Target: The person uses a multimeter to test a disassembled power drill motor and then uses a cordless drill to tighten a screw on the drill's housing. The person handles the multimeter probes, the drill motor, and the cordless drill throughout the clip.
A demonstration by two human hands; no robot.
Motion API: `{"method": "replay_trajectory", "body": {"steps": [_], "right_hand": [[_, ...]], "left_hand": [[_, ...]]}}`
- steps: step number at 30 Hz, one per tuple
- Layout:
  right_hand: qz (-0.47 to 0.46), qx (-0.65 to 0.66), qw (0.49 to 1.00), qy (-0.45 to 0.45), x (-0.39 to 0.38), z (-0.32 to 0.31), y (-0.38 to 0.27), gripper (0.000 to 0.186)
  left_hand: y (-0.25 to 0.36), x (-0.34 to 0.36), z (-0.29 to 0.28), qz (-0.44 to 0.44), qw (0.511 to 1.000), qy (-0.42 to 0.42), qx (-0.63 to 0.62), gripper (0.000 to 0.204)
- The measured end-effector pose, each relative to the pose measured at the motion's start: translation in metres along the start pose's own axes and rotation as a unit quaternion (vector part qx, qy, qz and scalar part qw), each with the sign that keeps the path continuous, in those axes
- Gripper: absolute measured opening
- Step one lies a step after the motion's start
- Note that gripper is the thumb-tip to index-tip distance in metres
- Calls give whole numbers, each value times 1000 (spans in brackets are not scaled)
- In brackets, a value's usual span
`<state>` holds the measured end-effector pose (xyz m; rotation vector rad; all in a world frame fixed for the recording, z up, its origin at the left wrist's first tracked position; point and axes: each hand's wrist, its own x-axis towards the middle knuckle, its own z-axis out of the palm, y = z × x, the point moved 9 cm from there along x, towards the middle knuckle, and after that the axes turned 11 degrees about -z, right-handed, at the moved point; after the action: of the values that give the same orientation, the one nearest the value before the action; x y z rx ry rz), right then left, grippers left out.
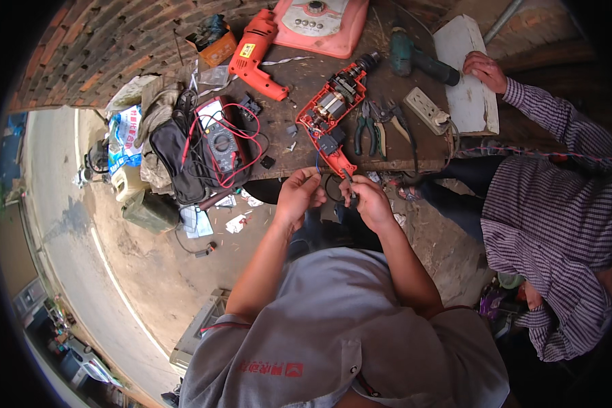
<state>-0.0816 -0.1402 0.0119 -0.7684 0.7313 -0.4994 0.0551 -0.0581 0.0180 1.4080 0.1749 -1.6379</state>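
An opened drill [332, 105] with half its orange-red housing off lies on the table before me, motor and gears exposed, its handle end toward me. A thin blue wire [317, 160] runs from the handle down to my left hand [298, 198], whose fingertips are pinched on it. Just right of the handle's tip, my right hand [372, 204] is closed around the drill's black power cord [347, 178]. Pliers with dark green handles [366, 131] and further hand tools [402, 124] lie right of the drill.
A red multimeter [222, 141] with tangled leads rests on a black bag [172, 153] at left. Farther back are a whole orange drill [256, 58], a pink scale [321, 27] and a green drill [415, 60]. A power strip [425, 111] lies near a co-worker's hand [486, 70].
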Motion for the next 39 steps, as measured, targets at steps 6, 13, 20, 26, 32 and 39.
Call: {"method": "replay_trajectory", "body": {"steps": [6,13,20,26,32,39], "right_hand": [[-4,-26,999,47,-5,12,-3,23],[-45,33,995,81,-2,10,3,19],[-39,59,990,121,-4,4,8,15],[-50,52,990,119,-5,4,9,14],[-49,52,991,117,-6,3,11,14],[-58,21,990,129,-8,0,9,13]], "left_hand": [[-17,0,20,-25,998,-37,-47,15],[-11,-1,28,3,997,-61,-44,11],[-10,2,27,7,997,-78,-26,10],[-14,8,24,18,997,-72,-9,9],[-13,9,29,31,995,-93,-4,9],[-15,11,27,25,997,-72,-27,10]]}}
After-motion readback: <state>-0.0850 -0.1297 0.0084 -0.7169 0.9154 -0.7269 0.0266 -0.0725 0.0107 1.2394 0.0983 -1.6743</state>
